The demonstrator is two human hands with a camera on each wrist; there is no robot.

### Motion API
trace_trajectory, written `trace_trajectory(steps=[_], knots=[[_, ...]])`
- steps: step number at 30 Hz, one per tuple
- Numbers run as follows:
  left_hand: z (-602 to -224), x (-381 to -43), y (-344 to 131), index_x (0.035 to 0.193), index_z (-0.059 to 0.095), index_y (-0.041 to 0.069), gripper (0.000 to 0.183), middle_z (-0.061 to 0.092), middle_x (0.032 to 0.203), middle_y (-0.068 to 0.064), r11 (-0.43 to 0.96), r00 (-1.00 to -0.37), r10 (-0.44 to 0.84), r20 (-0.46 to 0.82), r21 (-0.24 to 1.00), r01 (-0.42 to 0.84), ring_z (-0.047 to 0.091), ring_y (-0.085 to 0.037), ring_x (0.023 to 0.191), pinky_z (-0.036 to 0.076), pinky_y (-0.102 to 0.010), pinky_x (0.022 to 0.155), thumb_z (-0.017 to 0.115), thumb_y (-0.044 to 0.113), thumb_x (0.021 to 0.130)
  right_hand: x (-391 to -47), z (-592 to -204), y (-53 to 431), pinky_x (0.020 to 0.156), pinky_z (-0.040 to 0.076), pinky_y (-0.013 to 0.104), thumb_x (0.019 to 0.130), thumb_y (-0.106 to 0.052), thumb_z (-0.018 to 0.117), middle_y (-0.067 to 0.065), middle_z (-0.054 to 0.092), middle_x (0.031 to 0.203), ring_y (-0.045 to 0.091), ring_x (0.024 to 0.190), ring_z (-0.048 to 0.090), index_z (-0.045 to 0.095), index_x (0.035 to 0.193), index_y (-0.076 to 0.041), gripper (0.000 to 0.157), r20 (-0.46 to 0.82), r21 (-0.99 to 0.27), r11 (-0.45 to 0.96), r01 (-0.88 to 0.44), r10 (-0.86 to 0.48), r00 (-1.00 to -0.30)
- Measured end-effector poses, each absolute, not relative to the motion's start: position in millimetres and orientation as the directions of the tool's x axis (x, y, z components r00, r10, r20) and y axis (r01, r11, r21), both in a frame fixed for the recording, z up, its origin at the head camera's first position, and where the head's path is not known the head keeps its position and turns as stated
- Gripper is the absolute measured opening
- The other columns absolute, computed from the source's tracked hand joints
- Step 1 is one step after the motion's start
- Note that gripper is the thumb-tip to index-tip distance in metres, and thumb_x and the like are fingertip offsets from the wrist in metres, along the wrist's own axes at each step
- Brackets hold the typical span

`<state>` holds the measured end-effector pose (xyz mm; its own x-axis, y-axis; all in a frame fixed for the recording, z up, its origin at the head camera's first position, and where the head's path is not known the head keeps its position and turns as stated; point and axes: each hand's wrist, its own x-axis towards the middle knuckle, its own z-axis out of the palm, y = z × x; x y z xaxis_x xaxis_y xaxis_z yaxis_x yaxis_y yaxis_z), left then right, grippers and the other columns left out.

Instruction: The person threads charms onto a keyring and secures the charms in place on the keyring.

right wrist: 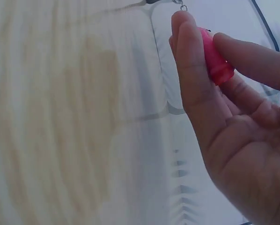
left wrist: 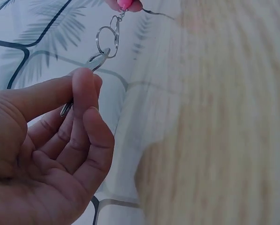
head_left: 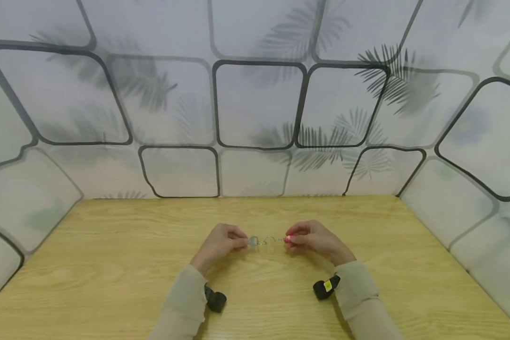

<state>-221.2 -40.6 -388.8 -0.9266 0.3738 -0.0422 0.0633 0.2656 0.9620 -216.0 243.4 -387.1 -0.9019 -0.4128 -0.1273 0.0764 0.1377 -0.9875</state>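
My left hand (head_left: 223, 243) pinches a silver metal key (left wrist: 99, 60) between thumb and fingers. Its middle is hidden by the fingertips, and its narrow end (left wrist: 65, 109) shows below them in the left wrist view. The key hangs on a split ring (left wrist: 106, 42), which joins a short chain (head_left: 280, 240). At the chain's other end, my right hand (head_left: 316, 239) pinches a small pink charm (right wrist: 217, 58) between thumb and fingers. The whole keychain stretches sideways between both hands, over the wooden table.
The wood-grain table (head_left: 255, 293) spreads under both hands. Behind it and at both sides stand pale fabric walls (head_left: 255, 104) with dark outlines and leaf prints. Black straps (head_left: 216, 300) sit at both wrists, below light sleeves (head_left: 182, 302).
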Motion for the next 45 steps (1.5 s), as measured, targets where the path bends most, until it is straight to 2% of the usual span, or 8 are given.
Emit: trace_trajectory(steps=[6, 11, 14, 20, 24, 35, 40, 45], knots=[[-392.4, -222.2, -41.8, 0.099, 0.07, -0.011, 0.009, 0.073, 0.082, -0.01, 0.248, -0.925, 0.377, -0.058, 0.968, 0.04, 0.072, -0.022, 0.077, 0.06, -0.033, 0.073, 0.064, -0.005, 0.096, -213.0, -389.4, 247.7, 0.068, 0.059, 0.029, 0.099, 0.001, 0.062, 0.012, 0.07, 0.085, 0.015, 0.072, 0.068, 0.065, 0.102, 0.011, 0.011, -0.164, -0.975, 0.193, 0.113, -0.273, -0.948], [-388.2, -221.8, -43.7, 0.111, 0.066, -0.016, 0.017, 0.073, 0.094, -0.02, 0.233, -0.904, 0.424, -0.054, 0.971, 0.052, 0.072, -0.027, 0.083, 0.059, -0.035, 0.078, 0.056, -0.008, 0.1, -214.0, -386.3, 248.4, 0.059, 0.055, 0.026, 0.1, -0.007, 0.063, 0.009, 0.066, 0.081, 0.014, 0.064, 0.062, 0.067, 0.099, 0.004, 0.011, -0.178, -0.966, 0.221, 0.132, -0.204, -0.963], [-386.2, -222.8, -43.5, 0.112, 0.065, -0.017, 0.019, 0.073, 0.097, -0.023, 0.235, -0.91, 0.41, -0.058, 0.971, 0.044, 0.072, -0.027, 0.084, 0.059, -0.034, 0.078, 0.054, -0.009, 0.1, -216.8, -385.9, 248.9, 0.06, 0.055, 0.026, 0.101, -0.006, 0.061, 0.009, 0.066, 0.084, 0.013, 0.065, 0.062, 0.065, 0.101, 0.005, 0.012, -0.176, -0.974, 0.179, 0.141, -0.193, -0.965], [-386.2, -221.9, -42.8, 0.104, 0.068, -0.014, 0.012, 0.074, 0.086, -0.017, 0.273, -0.959, 0.259, -0.113, 0.961, -0.04, 0.074, -0.025, 0.078, 0.06, -0.032, 0.074, 0.061, -0.007, 0.097, -217.2, -388.2, 248.6, 0.061, 0.057, 0.026, 0.102, -0.003, 0.058, 0.008, 0.068, 0.089, 0.013, 0.067, 0.065, 0.063, 0.108, 0.008, 0.013, -0.206, -0.974, 0.138, 0.181, -0.197, -0.959], [-387.1, -221.7, -41.8, 0.101, 0.07, -0.012, 0.01, 0.074, 0.083, -0.016, 0.287, -0.965, 0.219, -0.141, 0.955, -0.074, 0.074, -0.023, 0.074, 0.06, -0.031, 0.07, 0.063, -0.006, 0.096, -216.1, -389.6, 246.3, 0.061, 0.057, 0.026, 0.102, -0.002, 0.057, 0.008, 0.068, 0.09, 0.013, 0.067, 0.066, 0.062, 0.111, 0.009, 0.015, -0.216, -0.972, 0.141, 0.189, -0.209, -0.954], [-386.9, -223.8, -39.8, 0.108, 0.068, -0.012, 0.015, 0.075, 0.086, -0.016, 0.313, -0.965, 0.201, -0.169, 0.944, -0.101, 0.074, -0.022, 0.074, 0.059, -0.029, 0.067, 0.057, -0.006, 0.1, -215.9, -389.4, 242.4, 0.063, 0.058, 0.025, 0.103, 0.0, 0.053, 0.007, 0.068, 0.089, 0.012, 0.068, 0.066, 0.056, 0.118, 0.017, 0.023, -0.227, -0.969, 0.149, 0.198, -0.207, -0.952], [-384.7, -222.7, -43.7, 0.11, 0.067, -0.012, 0.018, 0.074, 0.083, -0.014, 0.34, -0.968, 0.199, -0.151, 0.937, -0.076, 0.072, -0.02, 0.071, 0.059, -0.029, 0.066, 0.056, -0.006, 0.098, -216.4, -388.5, 244.0, 0.066, 0.058, 0.026, 0.104, 0.0, 0.051, 0.01, 0.068, 0.093, 0.012, 0.071, 0.067, 0.051, 0.123, 0.02, 0.028, -0.215, -0.973, 0.134, 0.189, -0.218, -0.952], [-380.0, -221.6, -55.7, 0.113, 0.066, -0.014, 0.02, 0.073, 0.087, -0.016, 0.387, -0.963, 0.251, -0.101, 0.922, 0.004, 0.073, -0.025, 0.076, 0.06, -0.033, 0.071, 0.055, -0.003, 0.1, -214.8, -386.5, 252.0, 0.069, 0.059, 0.028, 0.105, -0.004, 0.052, 0.011, 0.068, 0.099, 0.013, 0.075, 0.066, 0.05, 0.125, 0.02, 0.032, -0.198, -0.972, 0.165, 0.168, -0.187, -0.962]])
